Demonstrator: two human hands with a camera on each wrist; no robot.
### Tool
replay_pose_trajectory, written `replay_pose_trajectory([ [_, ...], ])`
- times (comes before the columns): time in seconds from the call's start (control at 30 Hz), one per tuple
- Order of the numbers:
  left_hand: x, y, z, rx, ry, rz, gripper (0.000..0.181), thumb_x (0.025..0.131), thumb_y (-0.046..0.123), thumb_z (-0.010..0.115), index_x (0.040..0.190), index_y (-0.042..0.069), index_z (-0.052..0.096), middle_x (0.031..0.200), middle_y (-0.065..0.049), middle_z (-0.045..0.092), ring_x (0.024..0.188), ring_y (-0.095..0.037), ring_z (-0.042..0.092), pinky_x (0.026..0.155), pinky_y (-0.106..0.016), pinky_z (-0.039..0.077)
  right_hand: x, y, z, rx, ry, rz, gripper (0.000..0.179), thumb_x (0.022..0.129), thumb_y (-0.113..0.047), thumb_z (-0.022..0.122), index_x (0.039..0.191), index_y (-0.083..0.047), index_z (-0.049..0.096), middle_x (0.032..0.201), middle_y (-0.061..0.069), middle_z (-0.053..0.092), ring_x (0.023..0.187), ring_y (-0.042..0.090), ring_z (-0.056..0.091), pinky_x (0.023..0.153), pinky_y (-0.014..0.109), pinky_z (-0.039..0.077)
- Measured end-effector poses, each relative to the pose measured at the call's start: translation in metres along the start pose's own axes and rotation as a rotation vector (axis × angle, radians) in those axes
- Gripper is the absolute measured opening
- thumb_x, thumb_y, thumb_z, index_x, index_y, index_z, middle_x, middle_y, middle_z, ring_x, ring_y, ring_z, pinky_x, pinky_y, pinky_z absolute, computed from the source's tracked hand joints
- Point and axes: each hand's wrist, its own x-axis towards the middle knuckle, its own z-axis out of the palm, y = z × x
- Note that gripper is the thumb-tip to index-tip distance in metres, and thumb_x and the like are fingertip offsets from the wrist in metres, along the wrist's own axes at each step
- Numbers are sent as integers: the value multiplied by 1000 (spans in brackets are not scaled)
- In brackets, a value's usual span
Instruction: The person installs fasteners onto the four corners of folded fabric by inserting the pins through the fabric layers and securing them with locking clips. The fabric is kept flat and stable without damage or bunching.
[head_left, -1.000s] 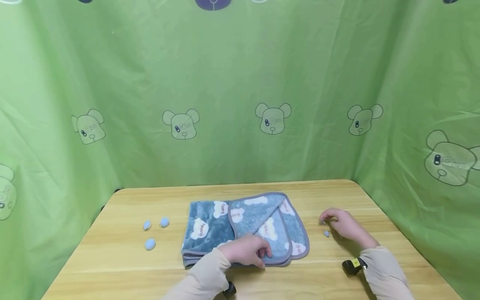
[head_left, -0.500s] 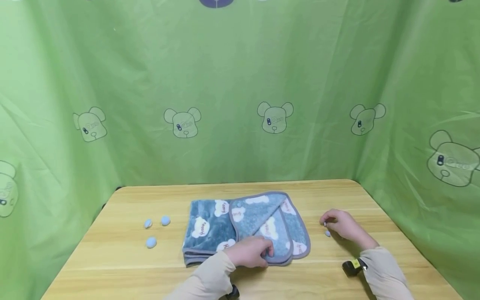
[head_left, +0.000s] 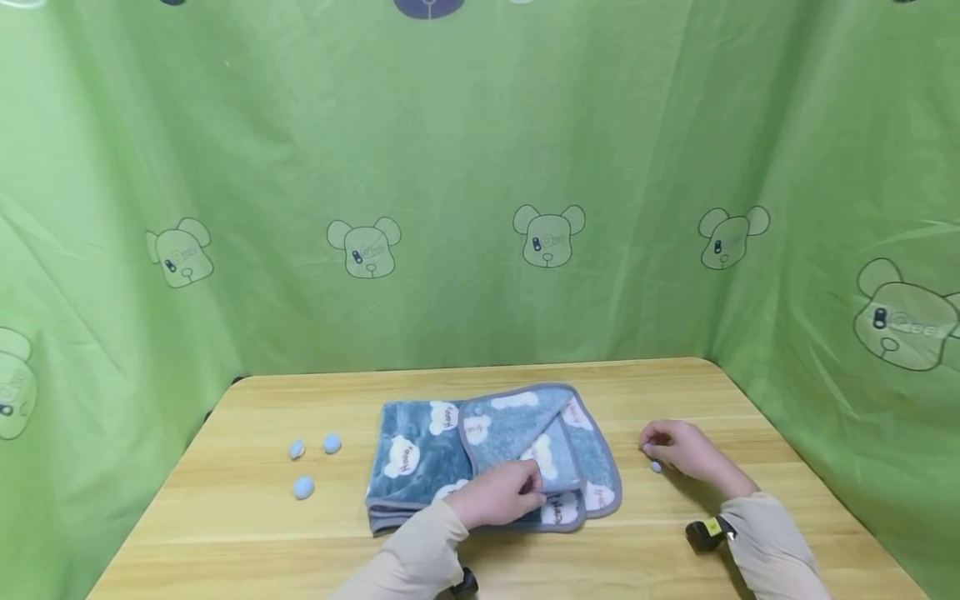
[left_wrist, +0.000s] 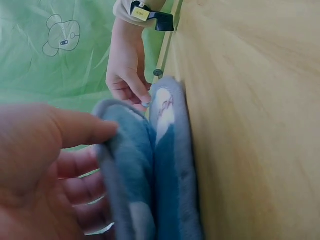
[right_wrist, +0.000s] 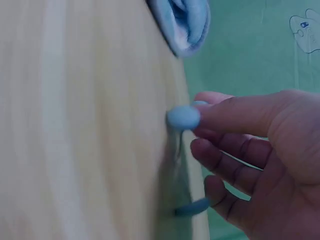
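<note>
A folded teal fleece blanket (head_left: 420, 462) with white cloud patches and grey trim lies mid-table. My left hand (head_left: 498, 493) pinches the near edge of its top layer between thumb and fingers, raising that edge off the layer below. In the left wrist view, a gap shows between the lifted flap (left_wrist: 132, 150) and the lower layer (left_wrist: 172, 150). To the blanket's right, my right hand (head_left: 684, 448) pinches a small light-blue, button-like piece (right_wrist: 184, 118) with thumb and index finger, close over the table. A second blue piece (right_wrist: 192, 206) lies beside its lower fingertips.
Three similar blue pieces (head_left: 303, 487) lie left of the blanket. Another small blue dot (head_left: 477, 410) shows on the blanket's folded corner. Green curtains (head_left: 450, 317) with bear prints hang behind and beside the wooden table (head_left: 225, 533).
My left hand has taken hold of the blanket's near edge and raised it, uncovering a patterned layer beneath. My right hand has stayed in place, its fingers closing on the small blue piece.
</note>
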Motion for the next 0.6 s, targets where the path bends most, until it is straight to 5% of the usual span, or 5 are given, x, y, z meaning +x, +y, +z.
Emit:
replay_pose_trajectory([
  [0.3, 1, -2, -11, -139, 226, -39, 10, 98, 26, 57, 94, 17, 56, 67, 9, 51, 56, -1, 42, 52, -18, 37, 2, -42, -2, -39, 156, -145, 8, 90, -12, 67, 97, -8, 69, 89, -1, 68, 82, -6, 52, 71, 21, 46],
  [0.43, 0, -6, -17, -186, 321, -39, 10, 99, 24, 56, 98, 15, 58, 68, 7, 54, 56, -2, 44, 53, -18, 39, 2, -69, 1, 73, 182, -195, 8, 90, -10, 67, 97, -8, 69, 91, 2, 70, 82, -4, 55, 71, 20, 48],
  [0.6, 0, -12, -22, -256, 414, -50, 11, 99, 23, 56, 100, 13, 59, 70, 5, 56, 54, -1, 45, 54, -19, 41, 1, -94, 9, 272, 178, -267, 9, 89, -5, 67, 98, -4, 68, 92, -8, 70, 77, 7, 63, 67, 21, 52],
])
